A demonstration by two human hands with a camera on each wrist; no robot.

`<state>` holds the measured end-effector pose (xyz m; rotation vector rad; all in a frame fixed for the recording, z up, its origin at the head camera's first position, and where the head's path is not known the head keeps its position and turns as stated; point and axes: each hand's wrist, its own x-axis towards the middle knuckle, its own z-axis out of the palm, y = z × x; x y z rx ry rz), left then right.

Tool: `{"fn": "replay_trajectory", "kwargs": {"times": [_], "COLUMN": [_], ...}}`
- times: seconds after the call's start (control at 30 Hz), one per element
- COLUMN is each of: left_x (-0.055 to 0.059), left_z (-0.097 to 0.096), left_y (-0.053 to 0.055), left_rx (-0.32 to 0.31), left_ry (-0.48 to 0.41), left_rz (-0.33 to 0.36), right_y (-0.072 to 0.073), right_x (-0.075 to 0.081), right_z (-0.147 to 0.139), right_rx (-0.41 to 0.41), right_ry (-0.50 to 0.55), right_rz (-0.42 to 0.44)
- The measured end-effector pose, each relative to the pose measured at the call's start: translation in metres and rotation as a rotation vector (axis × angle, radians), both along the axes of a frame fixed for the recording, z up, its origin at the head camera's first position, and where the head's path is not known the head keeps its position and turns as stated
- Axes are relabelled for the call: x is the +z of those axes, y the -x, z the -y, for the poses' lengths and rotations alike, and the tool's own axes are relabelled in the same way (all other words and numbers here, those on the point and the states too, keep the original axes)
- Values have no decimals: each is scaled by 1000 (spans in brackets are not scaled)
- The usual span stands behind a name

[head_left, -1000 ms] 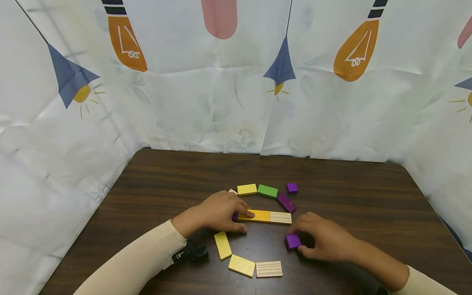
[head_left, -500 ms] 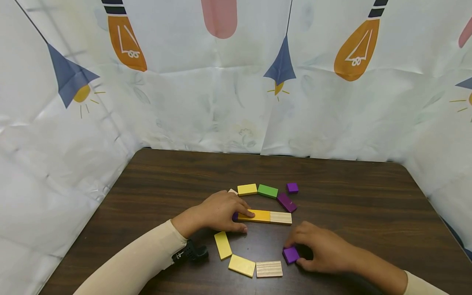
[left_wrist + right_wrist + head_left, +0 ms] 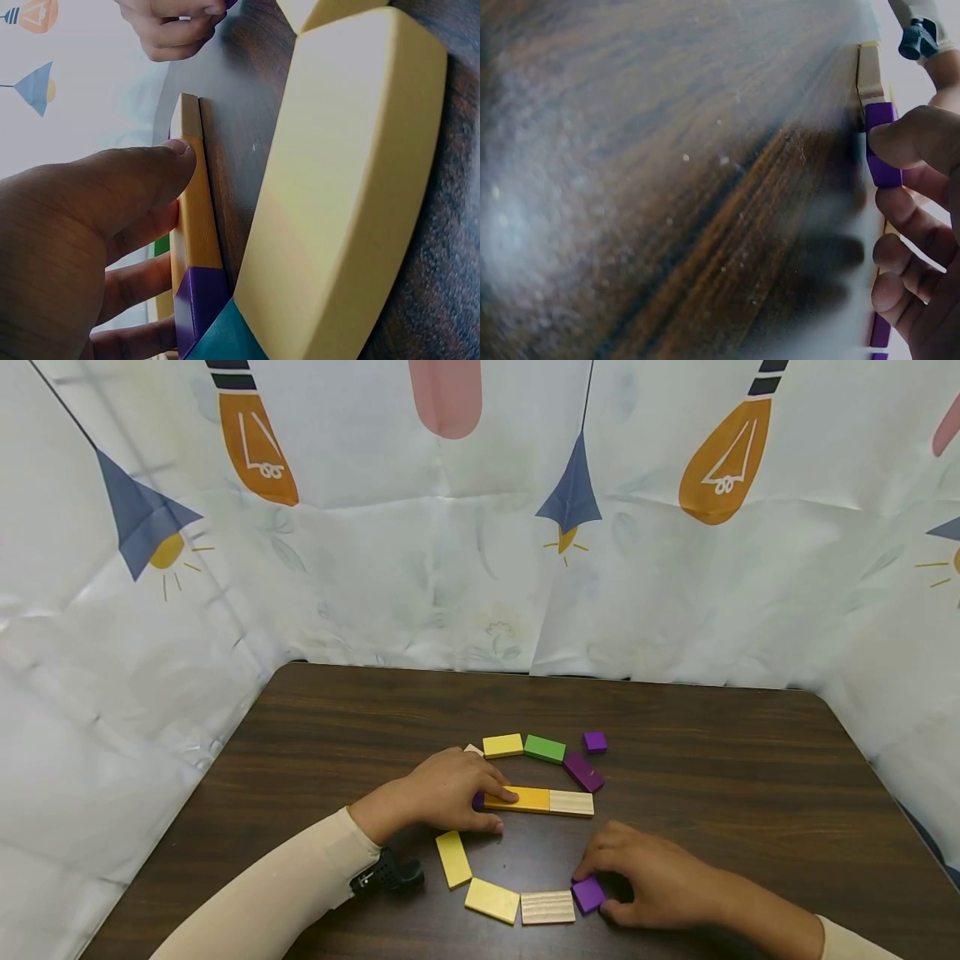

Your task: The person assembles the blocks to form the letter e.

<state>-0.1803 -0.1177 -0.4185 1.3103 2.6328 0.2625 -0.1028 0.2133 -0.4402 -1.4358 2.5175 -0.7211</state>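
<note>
My right hand pinches a small purple block between thumb and fingers. This block sits at the right end of a pale striped wooden block; in the right wrist view the purple block and the wooden block meet. My left hand rests at the left end of a straight row, its fingers fairly straight and one lying on the orange block. A pale wooden block ends that row. In the left wrist view a purple block and a teal block adjoin.
Two yellow blocks curve below the row. Above it lie a yellow block, a green block and a dark purple block. A small purple cube stands apart on the brown table.
My right hand has slid the small purple block toward me and slightly left, up to the end of the striped wooden block. My left hand has stayed in place.
</note>
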Motion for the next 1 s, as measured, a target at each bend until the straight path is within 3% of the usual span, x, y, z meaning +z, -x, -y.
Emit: {"fn": "replay_trajectory", "kwargs": {"times": [0.4, 0.6, 1.0], "left_x": [0, 0, -1], "left_z": [0, -1, 0], "left_y": [0, -1, 1], "left_rx": [2, 6, -2], "left_ry": [2, 3, -3], "left_rz": [0, 0, -1], "right_y": [-2, 2, 45], "right_x": [-2, 2, 21], "right_z": [1, -1, -11], "right_rx": [-2, -7, -186], "right_ry": [-27, 0, -13], "right_rz": [38, 18, -56]}}
